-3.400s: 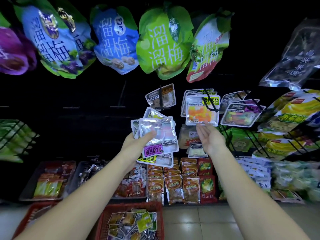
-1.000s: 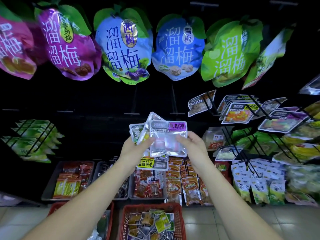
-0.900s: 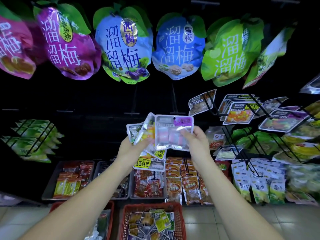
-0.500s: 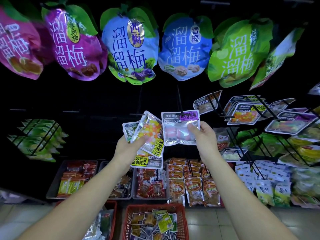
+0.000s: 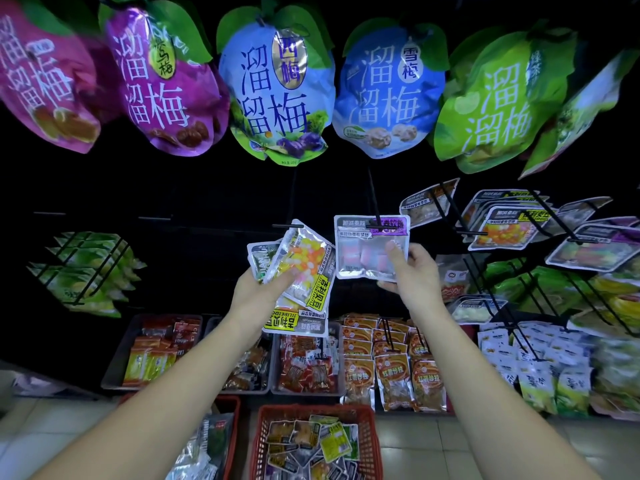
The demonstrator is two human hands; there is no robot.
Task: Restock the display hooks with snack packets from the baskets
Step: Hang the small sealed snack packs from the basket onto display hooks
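Note:
My right hand [image 5: 410, 271] pinches a clear packet with a purple label [image 5: 367, 249], thumb on its front. The packet's top edge is at the tip of a bare black hook [image 5: 374, 199]. My left hand [image 5: 258, 289] grips a fanned stack of several small packets [image 5: 304, 271], the front one showing yellow and orange sweets. On the floor below stands a red basket [image 5: 372, 441] with several loose packets in it. A second red basket [image 5: 233, 427] sits to its left.
Big plum bags [image 5: 273, 91] hang in a row above. Hooks with similar clear packets [image 5: 502, 226] stick out at the right. Green packets [image 5: 90, 271] hang at the left. Grey trays [image 5: 114, 368] and hanging orange packets [image 5: 391, 372] fill the low shelf.
My right hand took the purple-label packet off the stack in my left hand and lifted it up and right to the hook tip. The view shifted left since the earliest frame.

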